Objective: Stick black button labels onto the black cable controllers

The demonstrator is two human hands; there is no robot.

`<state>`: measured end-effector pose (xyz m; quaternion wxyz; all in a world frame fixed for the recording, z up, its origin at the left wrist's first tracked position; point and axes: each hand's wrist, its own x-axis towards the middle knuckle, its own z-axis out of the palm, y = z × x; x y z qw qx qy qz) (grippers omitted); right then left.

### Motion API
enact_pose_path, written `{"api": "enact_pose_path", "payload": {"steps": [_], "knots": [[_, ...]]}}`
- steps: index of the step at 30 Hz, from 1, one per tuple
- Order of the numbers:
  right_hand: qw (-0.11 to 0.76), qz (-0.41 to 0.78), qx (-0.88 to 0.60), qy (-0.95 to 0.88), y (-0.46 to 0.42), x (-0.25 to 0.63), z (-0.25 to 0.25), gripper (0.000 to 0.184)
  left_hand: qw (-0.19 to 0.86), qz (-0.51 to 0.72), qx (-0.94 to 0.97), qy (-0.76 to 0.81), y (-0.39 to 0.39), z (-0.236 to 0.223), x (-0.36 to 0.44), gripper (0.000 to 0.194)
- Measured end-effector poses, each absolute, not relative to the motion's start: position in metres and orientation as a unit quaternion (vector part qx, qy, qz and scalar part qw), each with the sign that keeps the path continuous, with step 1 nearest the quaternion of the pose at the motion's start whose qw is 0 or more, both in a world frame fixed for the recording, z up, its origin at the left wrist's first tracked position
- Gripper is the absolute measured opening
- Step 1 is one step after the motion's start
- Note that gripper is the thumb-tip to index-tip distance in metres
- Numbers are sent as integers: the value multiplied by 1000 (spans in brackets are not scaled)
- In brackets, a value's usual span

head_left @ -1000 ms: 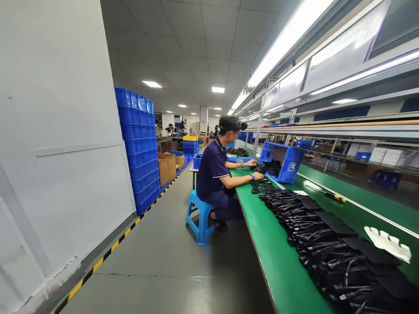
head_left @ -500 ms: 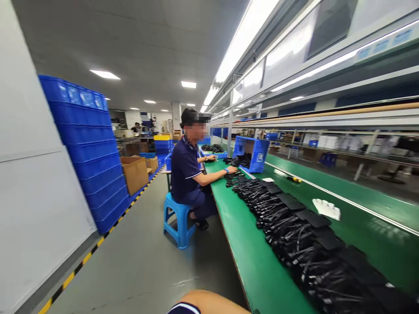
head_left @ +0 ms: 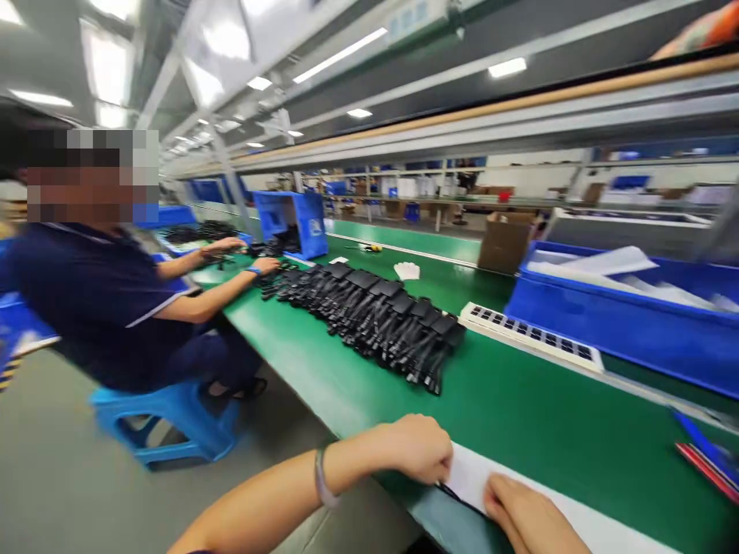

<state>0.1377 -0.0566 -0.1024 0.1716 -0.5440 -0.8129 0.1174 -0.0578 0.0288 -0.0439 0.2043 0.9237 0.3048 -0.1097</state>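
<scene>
At the near edge of the green bench, my left hand (head_left: pixel 420 448) is closed, fingers curled down on one end of a thin black cable (head_left: pixel 460 500). My right hand (head_left: pixel 528 514), low in the view, is closed at the cable's other visible end. The cable runs between the two hands over a white sheet (head_left: pixel 470 471) and a pale grey-blue surface. Beyond my left hand lies a long row of black cables with flat black boxes (head_left: pixel 375 323). Inside my fingers the cable's ends are hidden.
A co-worker (head_left: pixel 98 300) sits at left on a blue stool (head_left: pixel 167 423), hands at black parts beside a tipped blue bin (head_left: pixel 315 227). A white strip with black squares (head_left: pixel 531 338) and a large blue bin (head_left: pixel 623 338) stand at right. Red and blue items (head_left: pixel 707 462) lie farther right.
My view has swung right and down toward the bench. Both my hands and the black cable now show; earlier only part of an arm was visible at the bottom.
</scene>
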Motion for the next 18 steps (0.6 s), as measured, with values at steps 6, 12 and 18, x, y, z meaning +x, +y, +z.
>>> {"api": "enact_pose_path", "payload": {"steps": [6, 12, 18], "knots": [[57, 250, -570, -781, -61, 120, -57, 17, 217, -71, 946, 231, 29, -37, -73, 8], [14, 195, -573, -796, -66, 111, -53, 24, 134, -58, 957, 252, 16, -37, -72, 19], [75, 231, -542, -805, -58, 121, -62, 24, 239, 0, 959, 149, 21, -37, -62, 11]]}}
